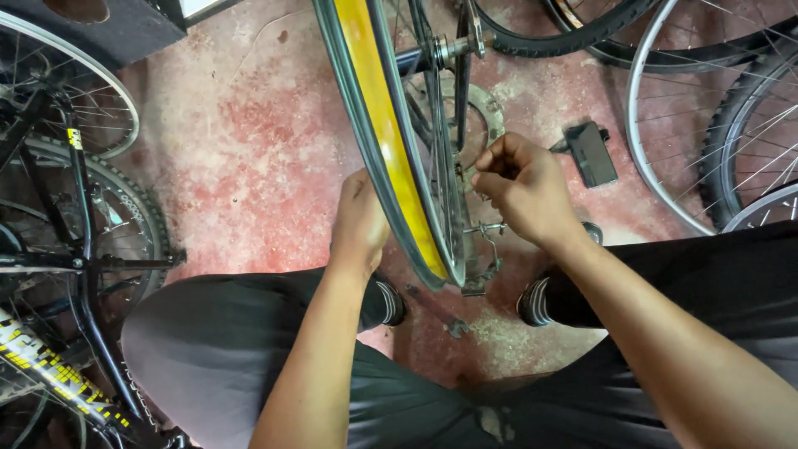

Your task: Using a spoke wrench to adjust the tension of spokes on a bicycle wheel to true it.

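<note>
We see the left hand [359, 223] pressed against the side of a bicycle wheel [391, 150] (its rim lined with yellow tape), which stands upright between the knees above the red floor [249, 133]. The right hand [522, 189] is curled, fingers pinched at the spokes [453, 179]; what it grips we cannot tell.

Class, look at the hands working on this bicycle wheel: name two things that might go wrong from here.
1. The right hand pinches something small among the thin metal spokes; fingers might get nipped if the yellow-lined bicycle wheel rim turns.
2. The left hand alone steadies the rim, so it may slip sideways.
</note>
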